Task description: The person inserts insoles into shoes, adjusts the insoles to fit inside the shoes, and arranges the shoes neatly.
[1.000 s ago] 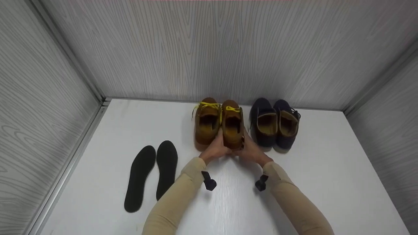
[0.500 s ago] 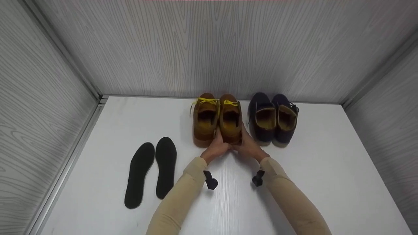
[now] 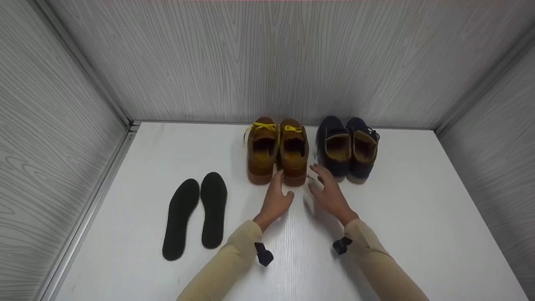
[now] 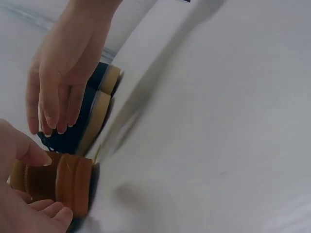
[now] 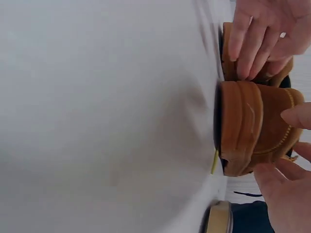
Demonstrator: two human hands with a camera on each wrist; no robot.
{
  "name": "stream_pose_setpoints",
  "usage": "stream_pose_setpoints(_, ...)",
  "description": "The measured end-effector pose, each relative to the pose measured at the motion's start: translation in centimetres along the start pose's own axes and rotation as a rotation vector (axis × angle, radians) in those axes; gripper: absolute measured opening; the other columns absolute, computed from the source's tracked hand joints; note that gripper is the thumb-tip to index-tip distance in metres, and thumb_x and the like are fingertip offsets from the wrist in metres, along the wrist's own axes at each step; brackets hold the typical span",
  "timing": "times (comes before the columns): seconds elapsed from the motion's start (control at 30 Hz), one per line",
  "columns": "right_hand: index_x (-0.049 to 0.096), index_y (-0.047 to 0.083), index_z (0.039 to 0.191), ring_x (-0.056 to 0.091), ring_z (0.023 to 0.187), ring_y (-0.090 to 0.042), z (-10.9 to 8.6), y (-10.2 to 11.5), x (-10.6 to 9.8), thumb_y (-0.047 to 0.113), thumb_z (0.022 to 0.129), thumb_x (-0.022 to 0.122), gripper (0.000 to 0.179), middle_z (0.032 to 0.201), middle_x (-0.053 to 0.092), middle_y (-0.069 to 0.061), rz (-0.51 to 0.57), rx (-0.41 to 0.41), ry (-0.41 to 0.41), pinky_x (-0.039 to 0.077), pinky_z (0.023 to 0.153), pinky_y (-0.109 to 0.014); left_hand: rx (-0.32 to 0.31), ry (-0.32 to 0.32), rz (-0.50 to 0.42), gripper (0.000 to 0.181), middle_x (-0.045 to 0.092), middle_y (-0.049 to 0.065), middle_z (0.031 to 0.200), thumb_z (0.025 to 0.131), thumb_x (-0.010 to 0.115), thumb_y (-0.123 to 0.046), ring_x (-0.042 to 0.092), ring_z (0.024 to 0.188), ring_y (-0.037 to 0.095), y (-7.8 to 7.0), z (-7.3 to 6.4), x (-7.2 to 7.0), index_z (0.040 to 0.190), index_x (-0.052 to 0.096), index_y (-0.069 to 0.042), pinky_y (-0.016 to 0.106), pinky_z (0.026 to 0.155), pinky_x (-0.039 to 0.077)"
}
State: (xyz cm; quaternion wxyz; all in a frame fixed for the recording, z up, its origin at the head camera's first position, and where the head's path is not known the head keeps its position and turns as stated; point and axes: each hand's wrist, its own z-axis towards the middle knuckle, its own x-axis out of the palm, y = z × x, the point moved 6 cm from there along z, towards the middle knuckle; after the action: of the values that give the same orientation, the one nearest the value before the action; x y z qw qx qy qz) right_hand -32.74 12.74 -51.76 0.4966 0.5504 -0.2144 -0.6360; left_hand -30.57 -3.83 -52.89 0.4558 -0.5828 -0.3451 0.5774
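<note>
Apparently, the squaring-up of the brown footwear is looking about finished. Just ahead of the left grip (image 3: 276, 200) and the right grip (image 3: 332, 196), the right brown shoe (image 3: 295, 170) is standing upright on the bench (image 3: 418, 209), its heel facing the person and its toe pointing at the back panel (image 3: 209, 62). Ahead of the left grip and slightly to its left, the left brown shoe (image 3: 260, 169) is standing close beside its mate, with yellow laces (image 3: 265, 125) showing on top.

Neither grip is clasping anything. The left one is keeping its thumb apart from its fingers, which are pointing at the heels; whether they are touching the leather, I cannot tell. The right one is hovering just right of the right brown shoe's heel, fingers loosely bent and thumb apart.

Ahead of the right grip and a little rightward, the left navy shoe (image 3: 336, 169) and the right navy shoe (image 3: 360, 170) are standing as a neat pair, so both pairs are seeming placed. Anything left is probably concerning the left insole (image 3: 180, 219) and the right insole (image 3: 213, 211), which are lying flat, well left of the left grip and outside every shoe.
</note>
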Motion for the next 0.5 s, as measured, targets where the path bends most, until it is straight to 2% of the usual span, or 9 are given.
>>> stream_pose_setpoints(0.07, 0.049, -0.001, 0.134, 0.032, 0.134, -0.031, -0.6, 0.5, -1.1, 0.002, 0.09, 0.061, 0.046, 0.144, 0.037, -0.021, -0.073, -0.05, -0.071, 0.032, 0.104, -0.046, 0.017, 0.024, 0.072, 0.061, 0.037, 0.015, 0.144, 0.091, 0.054, -0.009, 0.037, 0.132, 0.028, -0.9, -1.0, -0.2, 0.146, 0.028, -0.003, 0.04, 0.105, 0.031)
stream_pose_setpoints(0.13, 0.053, -0.001, 0.13, 0.034, 0.131, -0.031, -1.2, 0.8, -2.3, 0.001, 0.088, 0.063, 0.043, 0.142, 0.04, -0.02, -0.152, -0.08, -0.158, 0.031, 0.104, -0.046, 0.064, 0.057, 0.122, 0.057, 0.04, 0.011, 0.142, 0.091, 0.053, -0.011, 0.039, 0.13, 0.025, -1.8, -1.8, -0.2, 0.144, 0.033, -0.006, 0.04, 0.104, 0.033)
stream_pose_setpoints(0.27, 0.053, -0.001, 0.127, 0.035, 0.129, -0.033, -2.0, 0.4, -4.3, 0.0, 0.085, 0.066, 0.044, 0.14, 0.042, -0.018, -0.28, -0.042, -0.316, 0.028, 0.103, -0.047, 0.154, 0.115, 0.216, 0.054, 0.042, 0.005, 0.141, 0.091, 0.053, -0.011, 0.04, 0.129, 0.018, -2.8, -3.0, 0.1, 0.143, 0.038, -0.009, 0.035, 0.105, 0.032)
stream_pose_setpoints(0.37, 0.05, 0.0, 0.131, 0.033, 0.13, -0.033, -2.1, -0.4, -5.0, 0.003, 0.085, 0.066, 0.048, 0.142, 0.04, -0.017, -0.32, 0.039, -0.355, 0.031, 0.101, -0.047, 0.187, 0.139, 0.286, 0.053, 0.042, 0.003, 0.141, 0.091, 0.054, -0.01, 0.038, 0.131, 0.015, -2.9, -3.6, 0.3, 0.142, 0.039, -0.009, 0.031, 0.107, 0.029)
stream_pose_setpoints(0.5, 0.045, 0.004, 0.136, 0.031, 0.131, -0.035, -1.7, -1.2, -5.2, 0.011, 0.088, 0.064, 0.052, 0.147, 0.035, -0.014, -0.353, 0.135, -0.325, 0.035, 0.097, -0.051, 0.212, 0.165, 0.332, 0.051, 0.042, 0.004, 0.142, 0.091, 0.055, -0.008, 0.036, 0.133, 0.016, -2.9, -4.3, 0.6, 0.141, 0.041, -0.009, 0.032, 0.108, 0.028)
